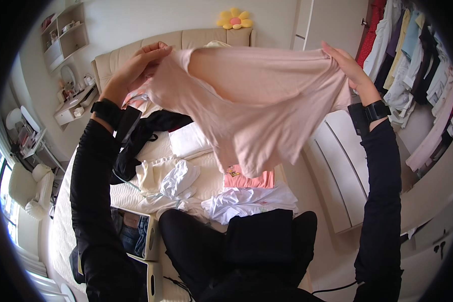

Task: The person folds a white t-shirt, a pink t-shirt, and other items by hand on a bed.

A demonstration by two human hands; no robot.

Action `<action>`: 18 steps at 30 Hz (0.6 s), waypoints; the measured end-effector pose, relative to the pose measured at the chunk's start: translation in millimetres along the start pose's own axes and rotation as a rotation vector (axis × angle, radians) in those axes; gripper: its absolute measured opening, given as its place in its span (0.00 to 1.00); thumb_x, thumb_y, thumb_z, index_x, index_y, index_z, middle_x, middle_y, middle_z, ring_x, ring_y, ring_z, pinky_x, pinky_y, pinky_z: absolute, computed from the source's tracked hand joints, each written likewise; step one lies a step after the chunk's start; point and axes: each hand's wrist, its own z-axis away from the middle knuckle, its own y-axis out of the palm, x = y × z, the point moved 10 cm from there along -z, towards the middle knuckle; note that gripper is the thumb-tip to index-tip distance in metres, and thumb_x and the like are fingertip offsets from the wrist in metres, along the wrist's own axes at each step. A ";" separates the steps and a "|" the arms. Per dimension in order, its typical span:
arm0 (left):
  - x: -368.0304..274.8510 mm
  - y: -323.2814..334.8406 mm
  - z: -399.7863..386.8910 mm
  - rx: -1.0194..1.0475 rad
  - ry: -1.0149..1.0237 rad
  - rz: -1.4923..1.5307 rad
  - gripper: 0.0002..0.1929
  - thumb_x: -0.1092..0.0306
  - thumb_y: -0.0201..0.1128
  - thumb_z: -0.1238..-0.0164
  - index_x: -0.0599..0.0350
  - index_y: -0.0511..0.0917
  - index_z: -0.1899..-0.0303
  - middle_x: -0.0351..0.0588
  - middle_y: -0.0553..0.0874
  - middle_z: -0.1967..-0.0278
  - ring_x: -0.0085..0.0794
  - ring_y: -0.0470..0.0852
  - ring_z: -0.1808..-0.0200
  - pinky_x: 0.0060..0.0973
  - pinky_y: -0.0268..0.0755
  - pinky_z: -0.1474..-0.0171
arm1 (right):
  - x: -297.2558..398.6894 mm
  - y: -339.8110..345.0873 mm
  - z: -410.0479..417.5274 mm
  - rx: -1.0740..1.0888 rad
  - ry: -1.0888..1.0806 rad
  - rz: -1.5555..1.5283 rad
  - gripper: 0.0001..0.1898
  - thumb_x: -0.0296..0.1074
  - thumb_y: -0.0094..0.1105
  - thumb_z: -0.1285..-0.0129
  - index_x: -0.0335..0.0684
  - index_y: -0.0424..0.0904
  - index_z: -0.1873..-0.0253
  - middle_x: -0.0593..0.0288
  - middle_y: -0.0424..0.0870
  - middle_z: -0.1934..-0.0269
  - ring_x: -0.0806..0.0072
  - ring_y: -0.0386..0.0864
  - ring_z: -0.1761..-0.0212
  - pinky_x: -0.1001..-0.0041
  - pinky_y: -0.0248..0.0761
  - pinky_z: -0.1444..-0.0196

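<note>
A light pink garment (pixel 256 113), its wide opening uppermost, is stretched out in the air between my two hands. My left hand (pixel 145 64) grips its upper left corner, and my right hand (pixel 341 66) pinches the upper right one. Below the hanging cloth a folded coral garment with a printed figure (pixel 249 179) lies on the bed, partly hidden. Close to my knees is a loose white garment with a small print (pixel 249 202). Crumpled cream (pixel 154 175) and white (pixel 179 179) clothes lie to the left, beneath a folded white cloth (pixel 190 140).
Black clothing (pixel 136 147) lies on the quilted bed (pixel 64 226). A box of folded jeans (pixel 153 238) stands by my left knee, another box (pixel 154 281) nearer me. At right are a white drawer unit (pixel 339 170) and a rack of hanging clothes (pixel 411 56).
</note>
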 end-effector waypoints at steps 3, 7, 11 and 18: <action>-2.7 15.2 1.0 0.402 0.012 0.221 0.09 0.59 0.61 0.29 0.52 0.77 0.57 0.33 0.76 0.69 0.13 0.75 0.68 0.13 0.69 0.64 | -9.1 7.8 2.2 0.138 0.024 0.074 0.24 0.54 0.58 0.34 0.35 0.80 0.51 0.66 0.81 0.57 0.83 0.76 0.56 0.82 0.66 0.46; 27.3 33.3 -12.1 0.095 0.006 0.050 0.07 0.61 0.58 0.26 0.51 0.76 0.57 0.30 0.71 0.73 0.13 0.69 0.72 0.15 0.64 0.69 | -13.2 32.8 -2.5 0.372 -0.143 0.410 0.18 0.52 0.62 0.36 0.39 0.82 0.61 0.73 0.77 0.70 0.86 0.71 0.67 0.83 0.64 0.62; 60.1 145.8 1.0 0.249 -0.069 -0.131 0.16 0.56 0.59 0.30 0.57 0.75 0.50 0.37 0.78 0.60 0.19 0.79 0.57 0.22 0.72 0.57 | -0.7 99.8 15.0 0.536 -0.127 0.452 0.13 0.43 0.64 0.36 0.39 0.77 0.66 0.77 0.72 0.74 0.90 0.67 0.71 0.84 0.60 0.67; 146.0 327.5 21.8 0.258 0.073 -0.157 0.43 0.47 0.68 0.39 0.59 0.58 0.29 0.60 0.68 0.36 0.45 0.74 0.41 0.35 0.71 0.42 | 19.8 111.0 45.5 0.551 -0.108 0.348 0.14 0.44 0.64 0.35 0.39 0.76 0.65 0.77 0.72 0.74 0.91 0.66 0.71 0.85 0.59 0.68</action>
